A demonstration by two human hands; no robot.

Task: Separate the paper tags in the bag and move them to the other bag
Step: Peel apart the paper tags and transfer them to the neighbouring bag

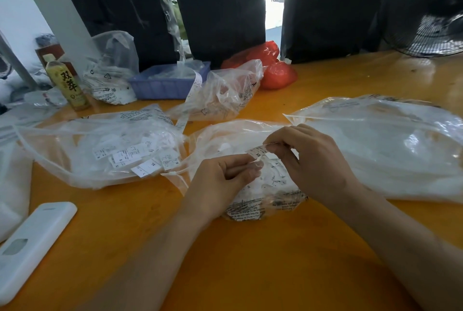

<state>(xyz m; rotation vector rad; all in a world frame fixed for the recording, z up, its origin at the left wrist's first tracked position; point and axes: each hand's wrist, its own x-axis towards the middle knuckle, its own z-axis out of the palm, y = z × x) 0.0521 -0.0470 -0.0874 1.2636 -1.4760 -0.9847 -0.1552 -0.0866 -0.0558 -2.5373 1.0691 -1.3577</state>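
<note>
White paper tag (pixel 258 154), marked XS, sits at the centre of the view, pinched between both hands above the middle bag (pixel 260 185). Left hand (pixel 223 180) curls its fingers (pixel 253 166) round the tag's lower end; right hand (pixel 310 160) pinches the upper end between thumb and forefinger. Whether one tag or a joined pair is held cannot be told.

Step in hand, as judged: separating a tag just above the source bag, which lies open beneath the hands and holds many more loose tags. A second clear bag (pixel 100 152) at 9 o'clock holds tags with size letters showing, and is probably the receiving bag. The next move would call for pulling the ends apart without tearing the paper, then carrying the freed tag toward 9 o'clock and dropping it through that bag's mouth. Much remains in the middle bag, so the task appears far from finished.

Surface: an orange tabletop (pixel 250 260). At 3 o'clock lies a large clear bag of white material (pixel 388 147). Toward 12 o'clock stand a crumpled clear bag (pixel 225 92), a red plastic bag (pixel 273 67) and a blue tray (pixel 167 85); at 10 o'clock a yellow-labelled bottle (pixel 67 82); at 8 o'clock a white flat device (pixel 32 243). Room: dark wrapped bundles (pixel 218 9) line the far edge, a fan (pixel 426 17) stands at 2 o'clock, and daylight shows between the bundles.
</note>
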